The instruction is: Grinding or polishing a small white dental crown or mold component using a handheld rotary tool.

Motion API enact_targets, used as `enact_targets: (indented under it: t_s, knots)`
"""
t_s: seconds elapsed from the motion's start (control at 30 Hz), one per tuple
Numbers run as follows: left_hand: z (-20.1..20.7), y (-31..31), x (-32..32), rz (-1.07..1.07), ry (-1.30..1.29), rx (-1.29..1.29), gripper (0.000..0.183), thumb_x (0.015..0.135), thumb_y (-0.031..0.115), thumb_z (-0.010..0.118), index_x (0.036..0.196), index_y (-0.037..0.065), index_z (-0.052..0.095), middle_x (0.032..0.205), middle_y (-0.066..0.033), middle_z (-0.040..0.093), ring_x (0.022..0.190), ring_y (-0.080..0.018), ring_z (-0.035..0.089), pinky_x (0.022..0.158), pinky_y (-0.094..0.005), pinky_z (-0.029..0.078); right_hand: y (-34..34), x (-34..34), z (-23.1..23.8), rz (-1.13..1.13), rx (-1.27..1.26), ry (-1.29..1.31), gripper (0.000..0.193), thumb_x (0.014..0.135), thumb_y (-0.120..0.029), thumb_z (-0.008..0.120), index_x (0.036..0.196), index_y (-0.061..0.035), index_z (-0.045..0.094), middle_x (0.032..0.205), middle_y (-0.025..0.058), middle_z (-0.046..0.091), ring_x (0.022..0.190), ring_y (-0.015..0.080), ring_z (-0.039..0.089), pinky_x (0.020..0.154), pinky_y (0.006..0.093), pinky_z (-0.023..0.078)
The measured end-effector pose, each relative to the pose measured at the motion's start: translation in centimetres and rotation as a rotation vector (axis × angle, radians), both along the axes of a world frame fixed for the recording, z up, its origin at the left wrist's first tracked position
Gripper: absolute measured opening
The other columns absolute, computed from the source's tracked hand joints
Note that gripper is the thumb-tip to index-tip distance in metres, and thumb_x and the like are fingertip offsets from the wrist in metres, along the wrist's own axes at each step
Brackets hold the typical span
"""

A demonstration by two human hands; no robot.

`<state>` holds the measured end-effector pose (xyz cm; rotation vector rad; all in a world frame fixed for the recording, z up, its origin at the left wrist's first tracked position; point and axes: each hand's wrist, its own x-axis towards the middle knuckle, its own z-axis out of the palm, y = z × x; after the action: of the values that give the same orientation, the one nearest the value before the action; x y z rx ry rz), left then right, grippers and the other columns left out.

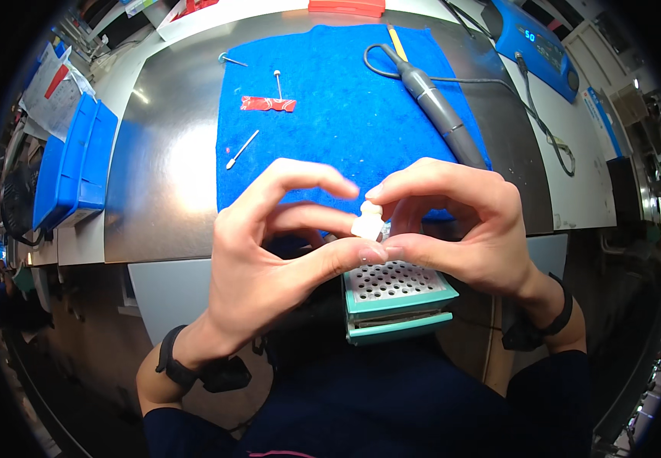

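A small white piece with rounded, tooth-like bumps (pixel 368 222) is held up between my two hands, above the near edge of the blue towel. My left hand (pixel 269 237) grips it between thumb and middle finger, with the index finger lifted off. The thumb and index finger of my right hand (pixel 452 217) pinch it from the other side. My thumb tips meet just below it. Under my hands is a teal box with a perforated metal top (pixel 399 284). My fingers hide part of the piece.
On the blue towel (pixel 330 69) lie a grey rotary handpiece (pixel 437 107), several thin burs (pixel 242 150), a red wrapper strip (pixel 268 104) and a yellow stick (pixel 397 43). The handpiece's cord curves toward a blue control unit (pixel 533 46). A blue bin (pixel 78 156) stands at the left.
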<state>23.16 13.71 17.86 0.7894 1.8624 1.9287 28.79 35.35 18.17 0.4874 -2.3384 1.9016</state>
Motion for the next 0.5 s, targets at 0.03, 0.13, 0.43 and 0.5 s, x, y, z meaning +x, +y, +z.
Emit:
enact_targets:
  t_s: [0.03,0.13,0.43,0.5]
  knots:
    - [0.1,0.2,0.1,0.021,-0.062,0.048,0.030,0.079,-0.004,0.082,0.102,-0.003,0.063,0.100,-0.0136,0.072,0.090,-0.0190,0.074,0.080,-0.0283,0.058,0.1,-0.1,-0.2,0.006,0.008,0.034,0.026,0.084,-0.003,0.078,0.110,-0.0025,0.071,0.097,0.0051,0.071,0.084,0.0103,0.068,0.065,0.0220,0.053]
    - [-0.6,0.2,-0.1,-0.038,0.092,0.079,0.032,0.080,-0.002,0.082,0.107,-0.003,0.065,0.096,-0.0124,0.074,0.089,-0.0185,0.075,0.077,-0.0282,0.060,0.2,-0.2,-0.3,0.012,0.023,0.088,0.025,0.084,-0.002,0.077,0.108,-0.0020,0.071,0.097,0.0056,0.071,0.082,0.0105,0.068,0.063,0.0221,0.053]
    - [-1.2,-0.3,-0.2,-0.089,0.152,0.051,0.047,0.074,-0.004,0.086,0.111,-0.003,0.057,0.101,-0.0116,0.070,0.089,-0.0206,0.075,0.073,-0.0283,0.060,0.3,-0.4,-0.3,0.045,0.105,0.239,0.030,0.077,-0.002,0.082,0.104,0.0062,0.071,0.096,0.0165,0.072,0.073,0.0176,0.069,0.064,0.0274,0.056]
    - [-0.7,-0.2,0.1,-0.044,0.074,-0.013,0.059,0.070,-0.002,0.090,0.114,-0.002,0.051,0.097,-0.0106,0.068,0.086,-0.0160,0.073,0.078,-0.0258,0.056,0.3,-0.4,-0.4,0.040,0.081,0.240,0.030,0.076,-0.003,0.082,0.103,0.0066,0.072,0.094,0.0170,0.072,0.072,0.0180,0.069,0.062,0.0274,0.056]
